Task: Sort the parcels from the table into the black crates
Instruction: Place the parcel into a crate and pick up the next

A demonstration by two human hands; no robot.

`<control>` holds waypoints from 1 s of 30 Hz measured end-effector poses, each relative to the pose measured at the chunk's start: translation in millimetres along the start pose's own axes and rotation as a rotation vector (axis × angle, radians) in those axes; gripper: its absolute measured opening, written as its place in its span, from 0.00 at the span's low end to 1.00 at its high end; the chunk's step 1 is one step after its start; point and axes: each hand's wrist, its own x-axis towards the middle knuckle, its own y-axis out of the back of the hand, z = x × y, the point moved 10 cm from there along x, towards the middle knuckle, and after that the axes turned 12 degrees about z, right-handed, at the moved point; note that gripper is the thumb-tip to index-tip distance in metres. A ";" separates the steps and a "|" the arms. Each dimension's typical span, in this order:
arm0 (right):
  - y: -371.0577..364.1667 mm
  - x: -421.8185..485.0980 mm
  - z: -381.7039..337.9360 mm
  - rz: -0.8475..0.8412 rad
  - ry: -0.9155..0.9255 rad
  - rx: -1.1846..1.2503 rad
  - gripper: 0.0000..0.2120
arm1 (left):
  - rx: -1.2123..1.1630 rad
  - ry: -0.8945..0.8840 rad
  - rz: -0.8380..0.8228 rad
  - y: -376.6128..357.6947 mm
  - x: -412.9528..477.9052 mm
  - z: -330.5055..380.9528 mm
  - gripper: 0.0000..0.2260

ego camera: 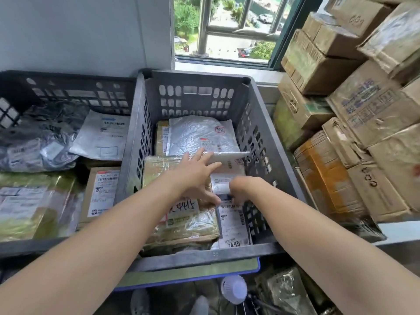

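Step in hand: placement and arrangement of a parcel inside the right-hand dark grey slotted plastic crate (197, 255). Both arms reached into this crate.

1. The left hand (197, 176) lay palm down with its fingers (212, 165) spread wide and straight. It held nothing. The fingertips touched the near edge of a thin white flat envelope (229, 156) that sat tilted across the middle of the crate.
2. The right hand (238, 187) was turned downward over a white flat mailer with printed labels (234, 223), which lay along the crate's right wall. Its fingers were blurred and partly hidden, so it could not be told whether they gripped the mailer or only pressed on it.
3. A brown cardboard parcel wrapped in clear tape (181, 226) filled the near left of the crate, just beside the mailer. A crinkled silver-white plastic bag parcel (195, 135) lay at the far end.
4. The left-hand black slotted crate (68, 76) stood touching the first and already held several parcels.

The source desk was not distinguishable in this view. Stacked brown cardboard boxes (363, 110) stood to the right.

Next move, as a judgement: the mailer and envelope probably needed to be settled flat, then both hands withdrawn to fetch another parcel. The remaining free space in the crate appeared limited.
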 end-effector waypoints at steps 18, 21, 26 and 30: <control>-54.2 -31.6 -41.6 -0.402 0.258 -0.160 0.50 | 0.018 -0.092 -0.036 -1.6 -0.3 13.9 0.57; -36.0 -31.9 -36.2 -0.331 0.256 -0.073 0.46 | 0.038 -0.085 -0.065 0.5 -4.9 13.9 0.57; 16.6 -44.3 -9.2 -0.118 0.180 0.072 0.44 | 0.120 0.006 -0.062 26.3 -13.8 5.5 0.57; 71.3 -54.4 12.3 0.142 0.126 0.164 0.44 | 0.191 0.123 0.011 59.3 -25.0 -8.5 0.56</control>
